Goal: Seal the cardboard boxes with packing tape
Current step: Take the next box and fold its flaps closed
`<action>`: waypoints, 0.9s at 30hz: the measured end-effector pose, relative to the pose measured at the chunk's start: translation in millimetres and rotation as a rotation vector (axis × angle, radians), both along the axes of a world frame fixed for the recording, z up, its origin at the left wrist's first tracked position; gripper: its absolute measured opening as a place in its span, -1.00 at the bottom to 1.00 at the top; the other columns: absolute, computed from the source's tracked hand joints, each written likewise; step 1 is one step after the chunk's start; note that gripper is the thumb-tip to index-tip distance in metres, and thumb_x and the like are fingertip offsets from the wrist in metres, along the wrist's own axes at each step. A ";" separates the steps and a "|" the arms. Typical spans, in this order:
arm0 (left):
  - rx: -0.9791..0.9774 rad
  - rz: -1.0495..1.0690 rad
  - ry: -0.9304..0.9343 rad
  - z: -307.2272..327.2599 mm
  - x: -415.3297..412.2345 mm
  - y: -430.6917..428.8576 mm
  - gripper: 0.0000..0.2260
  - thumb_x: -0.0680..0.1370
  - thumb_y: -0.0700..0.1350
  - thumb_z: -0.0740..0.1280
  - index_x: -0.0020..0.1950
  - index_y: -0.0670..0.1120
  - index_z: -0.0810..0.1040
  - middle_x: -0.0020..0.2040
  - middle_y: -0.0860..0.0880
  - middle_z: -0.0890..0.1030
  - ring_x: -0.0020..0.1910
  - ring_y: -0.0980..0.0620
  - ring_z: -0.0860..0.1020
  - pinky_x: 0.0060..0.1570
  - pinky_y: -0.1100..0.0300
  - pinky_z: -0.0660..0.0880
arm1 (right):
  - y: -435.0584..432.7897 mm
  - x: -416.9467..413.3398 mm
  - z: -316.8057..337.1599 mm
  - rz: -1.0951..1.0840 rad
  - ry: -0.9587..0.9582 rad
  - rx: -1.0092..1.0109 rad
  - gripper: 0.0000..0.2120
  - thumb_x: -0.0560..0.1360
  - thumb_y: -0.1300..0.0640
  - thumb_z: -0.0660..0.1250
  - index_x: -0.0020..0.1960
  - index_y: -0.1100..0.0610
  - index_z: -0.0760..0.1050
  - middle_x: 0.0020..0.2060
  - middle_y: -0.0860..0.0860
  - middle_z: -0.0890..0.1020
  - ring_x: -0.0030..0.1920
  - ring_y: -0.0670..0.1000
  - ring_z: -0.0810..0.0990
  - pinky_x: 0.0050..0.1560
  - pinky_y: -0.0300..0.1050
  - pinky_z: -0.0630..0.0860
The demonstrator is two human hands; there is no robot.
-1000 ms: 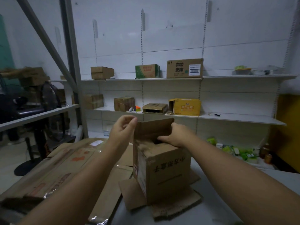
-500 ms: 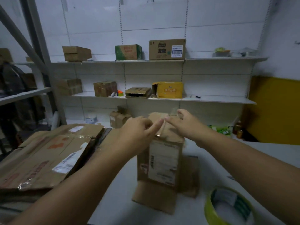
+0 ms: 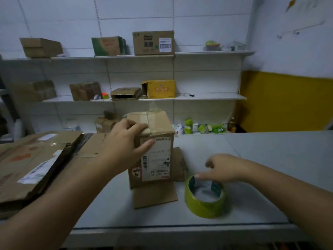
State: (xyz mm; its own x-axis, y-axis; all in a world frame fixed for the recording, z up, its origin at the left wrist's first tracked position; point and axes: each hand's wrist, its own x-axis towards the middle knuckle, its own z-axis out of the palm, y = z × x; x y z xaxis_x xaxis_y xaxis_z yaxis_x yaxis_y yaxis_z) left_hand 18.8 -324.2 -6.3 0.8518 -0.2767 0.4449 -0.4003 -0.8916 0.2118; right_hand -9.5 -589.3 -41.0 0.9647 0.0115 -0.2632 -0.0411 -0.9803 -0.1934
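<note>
**Reaching for the tape as one box waits to be sealed**

Holding a small cardboard box (image 3: pixel 152 148) upright near the middle of the grey bench (image 3: pixel 270 156), a person steadies it with the left hand (image 3: pixel 126 141), whose grip is spread over the box's top left edge, the thumb pressing on the label-covered front face. Strips of old brown tape cross the closed top flaps. The right hand (image 3: pixel 223 168) hovers just above the far rim of a roll of yellow-green packing tape (image 3: pixel 204 197), which lies flat on the bench just right of the box, toward the near edge; its grip is loosely curled and holds nothing, the fingertips not clearly touching the roll. A loose piece of cardboard (image 3: pixel 155 195) lies under and in front of the box, and flattened cartons (image 3: pixel 34 163) are piled along the bench's left edge. More boxes sit on the wall shelves (image 3: pixel 207 97) behind.

The step in hand appears to be fetching the tape, with sealing not yet begun. The next move likely calls for the right hand to close on the roll, find its free end, and carry it to the top seam while the left keeps the flaps shut.
</note>
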 end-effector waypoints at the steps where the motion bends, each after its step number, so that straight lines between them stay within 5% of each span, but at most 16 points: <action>1: 0.028 0.024 0.024 3.0 -0.8 -3.7 -0.39 0.49 0.28 0.18 0.49 0.14 0.14 0.41 0.01 0.27 0.34 0.01 0.29 0.22 0.07 0.38 | -4.1 -6.8 -8.4 0.010 0.020 -0.002 -0.50 0.39 -0.34 0.31 0.04 0.07 0.55 -0.05 0.02 0.63 -0.05 0.00 0.60 -0.03 -0.05 0.53; 4: 0.040 0.022 -0.060 8.5 -11.1 -8.1 -0.38 0.51 0.25 0.17 0.51 0.09 0.09 0.54 -0.02 0.10 0.51 -0.02 0.02 0.41 -0.04 0.12 | -10.1 -17.3 -24.3 0.032 -0.126 0.127 -0.86 0.45 -0.04 0.35 -0.24 -0.03 0.50 -0.26 -0.05 0.58 -0.18 -0.03 0.57 -0.24 -0.11 0.47; 7: -0.090 -0.359 -0.397 1.4 -42.0 -16.6 -0.66 0.50 0.04 0.21 0.26 0.01 0.44 0.39 -0.11 0.35 0.38 0.02 0.27 0.25 0.06 0.41 | -15.1 -22.6 -31.6 0.092 -0.214 0.394 -0.91 0.51 0.07 0.31 -0.14 -0.05 0.57 -0.20 -0.06 0.63 -0.14 -0.07 0.59 -0.08 -0.04 0.56; 9: -0.207 -0.600 -0.233 -9.9 -65.3 -27.8 -0.70 0.47 -0.05 0.30 0.19 0.10 0.45 0.32 0.08 0.41 0.30 0.18 0.38 0.14 0.26 0.49 | -18.8 -30.3 -29.3 0.162 -0.210 0.539 -0.86 0.52 0.13 0.31 -0.03 -0.06 0.61 -0.15 -0.07 0.66 -0.10 -0.09 0.61 0.02 0.01 0.58; 12: -0.316 -0.680 0.357 -16.9 -78.5 -43.9 -0.45 0.42 -0.03 0.45 0.31 0.33 0.34 0.42 0.34 0.19 0.40 0.33 0.19 0.30 0.36 0.29 | -21.3 -43.9 -18.1 0.281 -0.279 0.604 -0.79 0.51 0.17 0.30 -0.03 -0.10 0.62 -0.15 -0.09 0.66 -0.12 -0.09 0.62 -0.01 0.01 0.58; 15: -0.590 -0.631 0.798 -14.7 -74.7 -52.2 -0.36 0.36 0.04 0.49 0.33 0.37 0.28 0.37 0.29 0.31 0.33 0.29 0.33 0.24 0.32 0.39 | -22.4 -55.1 -4.5 0.387 -0.468 0.522 -0.78 0.46 0.02 0.24 0.02 -0.16 0.62 -0.12 -0.23 0.64 -0.08 -0.15 0.58 -0.06 -0.11 0.55; 21: -0.559 -0.373 0.736 3.8 -78.4 -67.0 -0.36 0.25 0.22 0.41 0.30 0.14 0.39 0.09 0.16 0.51 0.02 0.18 0.56 -0.02 0.24 0.57 | -18.1 -72.4 6.3 0.460 -0.898 0.228 -0.66 0.46 -0.09 0.13 0.13 -0.14 0.59 -0.12 -0.21 0.59 -0.15 -0.17 0.49 -0.29 -0.37 0.37; 24: -0.544 -0.573 0.672 19.3 -79.3 -50.6 -0.56 0.43 0.03 0.40 0.30 0.14 0.44 0.20 0.09 0.52 0.17 0.20 0.51 0.17 0.21 0.50 | -15.3 -72.4 11.4 0.466 -0.819 0.367 -0.68 0.47 -0.07 0.16 0.13 -0.15 0.58 -0.08 -0.24 0.60 -0.08 -0.20 0.53 -0.20 -0.34 0.44; 27: -0.585 -0.736 0.785 39.0 -82.6 -36.9 -0.55 0.43 -0.33 0.18 0.29 -0.10 0.49 0.32 -0.08 0.49 0.32 0.01 0.45 0.32 0.11 0.39 | -11.8 -70.9 15.5 0.453 -0.605 0.662 -0.73 0.49 0.11 0.29 0.02 -0.24 0.61 -0.07 -0.25 0.63 -0.03 -0.18 0.58 -0.08 -0.27 0.51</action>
